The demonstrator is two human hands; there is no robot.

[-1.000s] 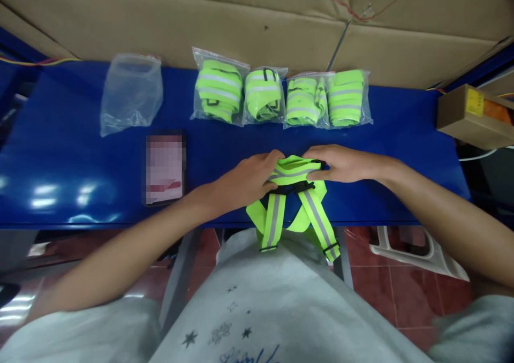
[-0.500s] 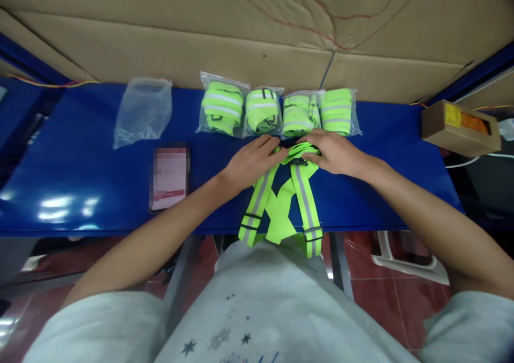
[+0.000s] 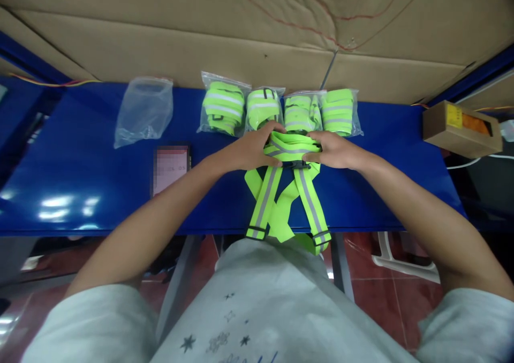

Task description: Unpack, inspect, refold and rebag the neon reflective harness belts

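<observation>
A neon-green reflective strap harness [image 3: 289, 150] with grey stripes lies partly folded on the blue table [image 3: 72, 181]. My left hand [image 3: 249, 148] grips the left end of its folded top, fingers curled round it. My right hand [image 3: 334, 150] grips the right end the same way. Two long straps [image 3: 281, 202] trail from the fold toward me and hang over the table's front edge. Just behind my hands stands a row of several clear bags [image 3: 281, 110], each holding a folded green harness.
An empty clear bag [image 3: 143, 111] lies at the back left. A phone [image 3: 171, 166] lies left of my left arm. A brown cardboard box [image 3: 461, 128] sits at the right end. Cardboard sheets [image 3: 160, 42] line the wall behind.
My hands have folded the harness top over into a thicker bundle and drawn it slightly toward me. The hanging straps have swung a little right.
</observation>
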